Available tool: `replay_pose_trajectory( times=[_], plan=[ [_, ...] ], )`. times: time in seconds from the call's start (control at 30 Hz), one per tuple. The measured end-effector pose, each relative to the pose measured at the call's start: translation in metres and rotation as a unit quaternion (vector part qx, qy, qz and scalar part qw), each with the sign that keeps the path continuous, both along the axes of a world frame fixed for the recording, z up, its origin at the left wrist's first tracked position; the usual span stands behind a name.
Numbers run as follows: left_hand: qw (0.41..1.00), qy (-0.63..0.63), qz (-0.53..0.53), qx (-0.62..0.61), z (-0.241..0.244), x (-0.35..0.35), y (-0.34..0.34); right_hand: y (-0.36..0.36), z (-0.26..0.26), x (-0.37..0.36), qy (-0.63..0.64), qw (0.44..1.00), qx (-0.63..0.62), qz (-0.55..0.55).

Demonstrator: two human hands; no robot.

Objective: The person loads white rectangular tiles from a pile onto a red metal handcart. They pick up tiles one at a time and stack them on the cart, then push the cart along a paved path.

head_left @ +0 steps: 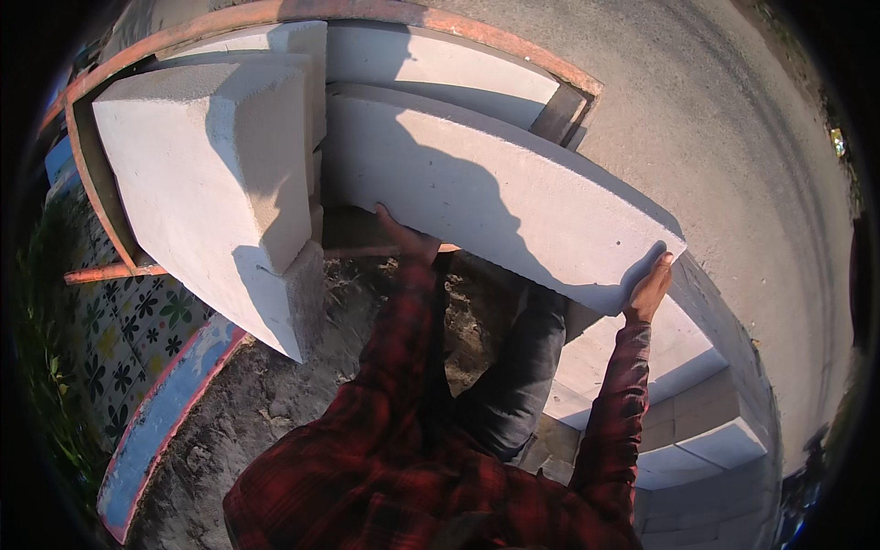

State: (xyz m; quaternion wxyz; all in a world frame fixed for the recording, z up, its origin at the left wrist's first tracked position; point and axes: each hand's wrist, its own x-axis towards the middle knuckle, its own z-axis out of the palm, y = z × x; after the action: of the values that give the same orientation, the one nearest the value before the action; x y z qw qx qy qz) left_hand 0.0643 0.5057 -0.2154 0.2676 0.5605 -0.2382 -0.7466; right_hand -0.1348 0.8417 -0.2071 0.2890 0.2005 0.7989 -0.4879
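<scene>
A long pale aerated-concrete block (474,179) lies across the view before me, held in both hands. My left hand (407,237) grips its lower edge, thumb on the near face and fingers hidden beneath. At the block's right end, my right hand (648,289) wraps the corner with its thumb upright against the face. The block's left end sits close beside a stack of similar blocks (199,151); whether they touch I cannot tell. Behind it, another pale block (467,69) lies inside an orange-painted metal frame (440,20).
More stacked blocks (701,426) stand at my lower right. A grey paved road (742,172) runs along the right. At lower left are a blue kerb with pink edges (165,426), flower-patterned tiles (130,323) and rough dark ground (234,399). An orange metal bar (113,273) juts out at left.
</scene>
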Motion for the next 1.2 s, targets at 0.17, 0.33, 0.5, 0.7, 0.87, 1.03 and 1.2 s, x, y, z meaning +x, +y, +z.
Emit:
replay_pose_trajectory(
  times=[0.17, 0.33, 0.5, 0.7, 0.87, 1.03, 1.2],
  plan=[
    [0.997, 0.071, 0.007, -0.019, -0.013, 0.02, -0.012, -0.02, -0.03, -0.005, -0.063, 0.996, 0.003, -0.059],
    [0.999, 0.035, 0.006, 0.019, -0.024, 0.033, -0.017, -0.016, -0.053, 0.015, -0.069, 0.995, 0.037, -0.06],
    [0.999, 0.036, 0.023, 0.01, -0.034, 0.052, -0.031, -0.007, -0.104, 0.048, -0.089, 0.99, -0.03, -0.104],
    [0.996, -0.064, -0.016, -0.066, -0.034, 0.044, -0.041, -0.026, -0.186, 0.116, -0.119, 0.933, -0.202, -0.274],
    [0.995, -0.056, -0.015, -0.082, -0.04, 0.056, -0.051, -0.032, -0.218, 0.136, -0.142, 0.944, -0.2, -0.218],
    [0.996, -0.091, -0.016, -0.017, -0.013, 0.033, -0.037, -0.039, -0.249, 0.131, -0.172, 0.877, -0.338, -0.295],
    [0.751, -0.337, -0.421, -0.381, 0.056, -0.054, -0.007, -0.05, -0.27, 0.105, -0.134, 0.918, -0.225, -0.298]
  ],
)
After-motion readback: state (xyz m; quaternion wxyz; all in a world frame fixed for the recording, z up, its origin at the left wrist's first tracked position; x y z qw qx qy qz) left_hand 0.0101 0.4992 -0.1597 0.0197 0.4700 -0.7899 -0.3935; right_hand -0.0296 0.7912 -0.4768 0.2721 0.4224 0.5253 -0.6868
